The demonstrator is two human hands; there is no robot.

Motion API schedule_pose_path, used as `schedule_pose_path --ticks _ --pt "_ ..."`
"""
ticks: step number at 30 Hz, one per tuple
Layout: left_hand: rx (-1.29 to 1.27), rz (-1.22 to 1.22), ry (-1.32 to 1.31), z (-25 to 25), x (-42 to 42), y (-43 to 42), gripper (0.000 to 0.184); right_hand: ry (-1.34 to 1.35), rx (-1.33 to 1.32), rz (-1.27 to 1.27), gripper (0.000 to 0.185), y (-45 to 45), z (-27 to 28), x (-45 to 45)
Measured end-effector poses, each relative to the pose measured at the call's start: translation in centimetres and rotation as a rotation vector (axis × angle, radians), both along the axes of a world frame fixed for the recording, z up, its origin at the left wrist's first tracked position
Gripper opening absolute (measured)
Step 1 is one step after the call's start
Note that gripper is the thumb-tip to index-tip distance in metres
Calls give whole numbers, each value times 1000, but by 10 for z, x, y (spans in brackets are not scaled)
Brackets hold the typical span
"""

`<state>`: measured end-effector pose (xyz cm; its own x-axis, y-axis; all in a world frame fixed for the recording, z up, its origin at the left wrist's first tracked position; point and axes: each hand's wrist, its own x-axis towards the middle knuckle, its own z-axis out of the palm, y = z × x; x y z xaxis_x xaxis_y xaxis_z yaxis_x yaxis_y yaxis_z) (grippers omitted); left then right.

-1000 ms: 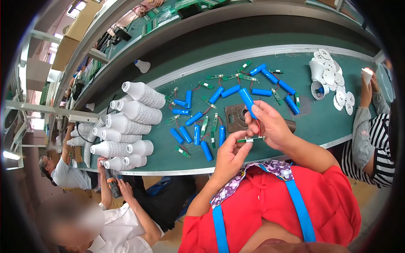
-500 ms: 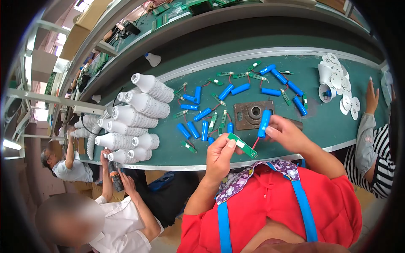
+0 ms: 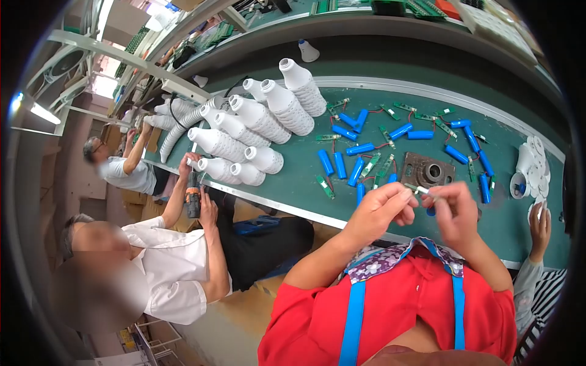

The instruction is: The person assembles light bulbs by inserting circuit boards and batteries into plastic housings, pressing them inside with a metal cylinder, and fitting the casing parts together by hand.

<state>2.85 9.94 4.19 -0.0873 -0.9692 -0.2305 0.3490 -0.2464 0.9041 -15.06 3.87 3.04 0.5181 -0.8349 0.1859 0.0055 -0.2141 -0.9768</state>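
Close together over the near edge of the bench, my two hands work at one small green circuit board point(image 3: 416, 188), now seen nearly edge-on. My left hand point(image 3: 383, 210) pinches its left end with thumb and fingers. At the right end, the fingertips of my right hand point(image 3: 456, 210) are closed on it, slightly blurred. Below the right fingers shows a bit of a blue cylindrical battery point(image 3: 431, 211), mostly hidden; whether the palm grips it I cannot tell. Just beyond the hands sits a brown metal block point(image 3: 421, 168) with a round collar.
Several blue batteries point(image 3: 420, 135) wired to green boards lie across the green bench point(image 3: 342, 201). Stacked white cone-shaped housings point(image 3: 256, 116) stand left. White discs point(image 3: 537, 165) lie right, near another person's hand point(image 3: 539, 229). On the left a co-worker holds a power screwdriver point(image 3: 193, 198).
My view has turned left, so the bench things appear shifted right. My hands have come closer together, the board has turned edge-on, and the battery has dropped below my right fingers.
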Motion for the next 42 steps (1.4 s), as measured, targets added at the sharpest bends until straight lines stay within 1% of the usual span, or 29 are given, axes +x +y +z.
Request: schedule_pose_path --ticks 2,3,4,5,6,7,9,11,12,15,16,19,20,21,23,26,29,30,31,33,36,39,42 --pt "-166 206 -234 0 19 9 16 -325 382 72 10 -9 -1 -1" --pt "-241 397 -458 -6 38 11 12 -486 575 107 12 -13 -1 -2" --pt "-316 628 -604 -14 62 11 16 -425 637 95 22 -11 2 -4" --pt "-421 813 -874 -34 103 10 21 -407 702 113 23 -11 1 -4" --pt "-268 993 -1077 -30 128 12 32 -389 769 129 23 -9 -1 -5" --pt "-211 1111 -1279 -36 155 13 44 -371 835 146 24 -8 -3 -6" --pt "-156 1175 -1416 -58 200 13 53 -366 907 194 25 -7 -9 -8" --pt "-216 1149 -1569 -88 228 12 55 -348 957 218 25 -5 -13 -9" --pt "-247 1133 -1645 -91 233 10 55 -365 974 206 24 -4 -14 -9" --pt "-166 1066 -1524 -97 240 13 55 -414 1023 200 23 -4 -21 -13" --pt "-92 1037 -1539 -89 232 13 54 -423 1056 190 23 -4 -24 -14" --pt "-25 934 -1177 -72 200 11 52 -428 1160 142 23 -6 -28 -13" --pt "-136 934 -1129 -79 195 13 49 -417 1196 111 24 -6 -26 -10" --pt "-123 910 -1105 -79 192 15 48 -406 1232 80 24 -5 -25 -8" --pt "-97 864 -1059 -74 186 17 46 -367 1226 111 25 -4 -24 -7" --pt "-134 913 -1057 -70 186 18 44 -316 1198 152 25 -4 -23 -8" --pt "-74 1002 -867 -63 193 17 41 -318 1152 152 26 -5 -26 -10" --pt "-153 1051 -876 -56 192 19 38 -338 1133 124 26 -5 -26 -8" --pt "-201 1114 -804 -51 192 21 38 -353 1123 94 26 -1 -27 -9" --pt "-304 1150 -605 -37 180 25 38 -367 1107 119 26 -2 -33 -9" --pt "-303 924 -175 -26 148 30 36 -326 1051 109 27 -5 -25 -4" --pt "-264 735 75 -35 90 14 35 -273 973 64 27 -9 -13 5" --pt "-123 572 214 -55 51 6 44 -217 866 73 24 -12 -15 9"
